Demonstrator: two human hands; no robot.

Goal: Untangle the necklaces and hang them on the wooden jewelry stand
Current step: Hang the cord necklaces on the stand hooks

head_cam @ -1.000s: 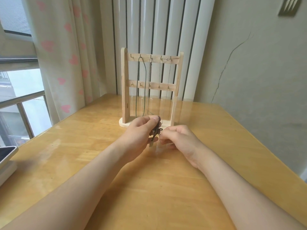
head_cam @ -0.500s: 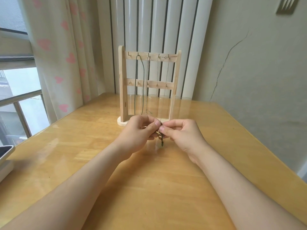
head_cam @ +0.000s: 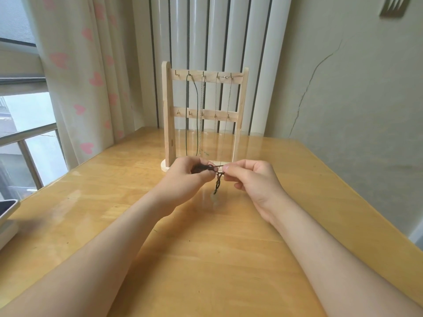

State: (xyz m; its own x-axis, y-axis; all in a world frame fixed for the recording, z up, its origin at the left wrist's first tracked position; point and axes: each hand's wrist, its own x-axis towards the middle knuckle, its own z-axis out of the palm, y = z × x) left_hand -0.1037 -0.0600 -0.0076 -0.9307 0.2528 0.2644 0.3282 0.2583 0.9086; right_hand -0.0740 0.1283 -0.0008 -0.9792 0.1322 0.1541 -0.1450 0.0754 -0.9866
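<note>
Fingertips [head_cam: 227,167] of left hand [head_cam: 183,177] and right hand [head_cam: 256,179] pinch dark, seemingly knotted cord [head_cam: 216,185].

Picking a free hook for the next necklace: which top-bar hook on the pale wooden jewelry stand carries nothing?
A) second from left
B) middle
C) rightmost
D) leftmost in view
D: the leftmost hook on the wooden stand is bare; the dark green cord necklace hangs from the second, a silver chain from the middle, a thin chain across the last two.

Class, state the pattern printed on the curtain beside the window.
The curtain is pale cream with scattered pink hearts; the head view, the only one, shows it clearly.
</note>
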